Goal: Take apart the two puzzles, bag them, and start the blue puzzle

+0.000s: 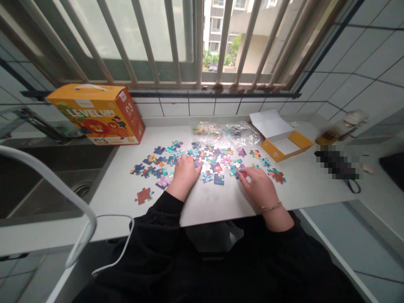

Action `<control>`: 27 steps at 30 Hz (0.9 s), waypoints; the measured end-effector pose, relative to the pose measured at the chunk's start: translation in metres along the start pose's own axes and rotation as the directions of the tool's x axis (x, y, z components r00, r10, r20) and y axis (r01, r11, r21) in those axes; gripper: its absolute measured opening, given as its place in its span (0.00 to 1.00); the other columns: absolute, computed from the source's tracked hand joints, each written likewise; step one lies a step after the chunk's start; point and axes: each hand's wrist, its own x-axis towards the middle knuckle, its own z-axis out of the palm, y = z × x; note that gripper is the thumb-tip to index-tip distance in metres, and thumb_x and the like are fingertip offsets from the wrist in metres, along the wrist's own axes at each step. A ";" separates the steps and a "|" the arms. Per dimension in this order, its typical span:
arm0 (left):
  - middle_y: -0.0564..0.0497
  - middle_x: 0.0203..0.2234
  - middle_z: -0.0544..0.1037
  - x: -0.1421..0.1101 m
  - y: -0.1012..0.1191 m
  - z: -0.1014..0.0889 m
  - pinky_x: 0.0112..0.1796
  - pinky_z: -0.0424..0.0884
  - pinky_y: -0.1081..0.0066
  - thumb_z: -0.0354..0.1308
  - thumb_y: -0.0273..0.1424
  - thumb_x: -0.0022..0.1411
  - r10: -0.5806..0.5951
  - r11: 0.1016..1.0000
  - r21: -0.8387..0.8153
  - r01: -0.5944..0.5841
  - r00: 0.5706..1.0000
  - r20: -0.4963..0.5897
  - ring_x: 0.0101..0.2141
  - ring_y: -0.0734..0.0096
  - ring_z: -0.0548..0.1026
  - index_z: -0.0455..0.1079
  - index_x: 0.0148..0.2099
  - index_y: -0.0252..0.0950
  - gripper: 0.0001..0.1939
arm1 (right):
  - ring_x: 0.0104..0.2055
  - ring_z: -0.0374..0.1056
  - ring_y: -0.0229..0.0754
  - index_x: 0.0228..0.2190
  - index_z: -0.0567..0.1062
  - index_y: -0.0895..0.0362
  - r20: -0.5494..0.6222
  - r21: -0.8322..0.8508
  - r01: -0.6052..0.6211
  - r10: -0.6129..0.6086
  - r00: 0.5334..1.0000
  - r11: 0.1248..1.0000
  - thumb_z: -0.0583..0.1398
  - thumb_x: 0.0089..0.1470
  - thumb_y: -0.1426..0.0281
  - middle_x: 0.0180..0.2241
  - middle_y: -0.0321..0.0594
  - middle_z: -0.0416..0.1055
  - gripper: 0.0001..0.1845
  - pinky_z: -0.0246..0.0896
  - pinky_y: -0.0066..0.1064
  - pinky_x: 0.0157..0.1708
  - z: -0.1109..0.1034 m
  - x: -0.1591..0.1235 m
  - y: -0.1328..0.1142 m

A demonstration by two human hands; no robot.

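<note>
Loose jigsaw puzzle pieces (216, 167) lie printed side up across the white counter (208, 206). My left hand (184, 176) rests among them, its fingers curled down and their tips hidden. Its thumb lies beside a purple puzzle piece (198, 163). Farther right, my right hand (259, 185) has thumb and fingers pinched at a small red and blue puzzle piece (242, 174), partly covered by the fingers. Near my left forearm is a separate brown puzzle piece (144, 196). Another brown puzzle piece (277, 176) sits just right of my right hand.
An orange carton (104, 115) with a handle stands at the back left by the sink (59, 181). Clear plastic bags (241, 134) and an open yellow box (287, 145) sit behind the pieces. A white cable (78, 202) arches over the left side.
</note>
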 end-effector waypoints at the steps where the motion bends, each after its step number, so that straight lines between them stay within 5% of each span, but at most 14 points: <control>1: 0.35 0.49 0.76 0.002 -0.005 -0.001 0.59 0.71 0.51 0.66 0.38 0.68 0.015 0.999 -0.032 -0.015 1.000 0.015 0.55 0.41 0.75 0.78 0.52 0.33 0.16 | 0.51 0.77 0.55 0.47 0.83 0.56 0.050 0.015 0.026 -0.027 0.998 1.000 0.59 0.72 0.66 0.48 0.50 0.84 0.13 0.68 0.45 0.57 0.005 0.012 -0.012; 5: 0.39 0.49 0.76 0.006 -0.022 -0.006 0.60 0.71 0.53 0.66 0.36 0.65 0.105 0.986 -0.134 -0.097 0.993 0.054 0.55 0.45 0.75 0.78 0.53 0.36 0.16 | 0.55 0.76 0.55 0.50 0.83 0.56 0.219 0.006 0.024 -0.025 0.975 1.000 0.62 0.72 0.65 0.52 0.50 0.84 0.13 0.68 0.44 0.58 0.026 0.056 -0.046; 9: 0.40 0.51 0.77 0.006 -0.029 -0.009 0.59 0.71 0.53 0.66 0.31 0.60 0.166 0.976 -0.155 -0.156 0.985 0.055 0.56 0.46 0.74 0.76 0.53 0.38 0.18 | 0.56 0.76 0.54 0.53 0.82 0.57 0.372 -0.032 -0.044 0.053 0.927 0.999 0.66 0.68 0.66 0.53 0.50 0.82 0.14 0.68 0.39 0.55 0.031 0.081 -0.056; 15: 0.45 0.44 0.81 0.004 -0.029 -0.019 0.50 0.72 0.57 0.62 0.23 0.60 0.180 0.949 -0.271 -0.158 0.982 0.059 0.47 0.53 0.78 0.74 0.50 0.39 0.16 | 0.56 0.77 0.51 0.58 0.80 0.60 0.413 -0.020 -0.082 0.083 0.907 0.996 0.66 0.66 0.70 0.53 0.50 0.82 0.20 0.67 0.35 0.55 0.029 0.089 -0.052; 20: 0.48 0.39 0.82 -0.004 -0.030 -0.039 0.43 0.72 0.64 0.62 0.35 0.72 0.276 0.778 -0.600 -0.189 0.959 0.056 0.40 0.62 0.79 0.76 0.50 0.39 0.08 | 0.58 0.77 0.52 0.57 0.80 0.61 0.419 -0.014 -0.079 0.078 0.905 0.997 0.68 0.65 0.70 0.56 0.53 0.81 0.20 0.66 0.36 0.58 0.031 0.090 -0.051; 23: 0.48 0.39 0.85 -0.016 -0.030 -0.046 0.41 0.73 0.66 0.60 0.39 0.76 0.434 0.674 -0.719 -0.170 0.879 0.199 0.38 0.64 0.81 0.80 0.51 0.39 0.12 | 0.59 0.77 0.52 0.59 0.79 0.59 0.420 0.004 -0.066 0.058 0.906 0.998 0.67 0.65 0.72 0.58 0.51 0.81 0.22 0.67 0.36 0.59 0.030 0.091 -0.051; 27: 0.47 0.40 0.87 -0.031 -0.023 -0.036 0.42 0.73 0.67 0.60 0.35 0.76 0.623 0.683 -0.673 -0.284 0.707 0.334 0.40 0.64 0.82 0.83 0.50 0.40 0.10 | 0.57 0.78 0.50 0.58 0.79 0.57 0.443 0.032 -0.010 -0.005 0.896 0.999 0.66 0.65 0.75 0.57 0.48 0.82 0.21 0.67 0.36 0.59 0.026 0.093 -0.050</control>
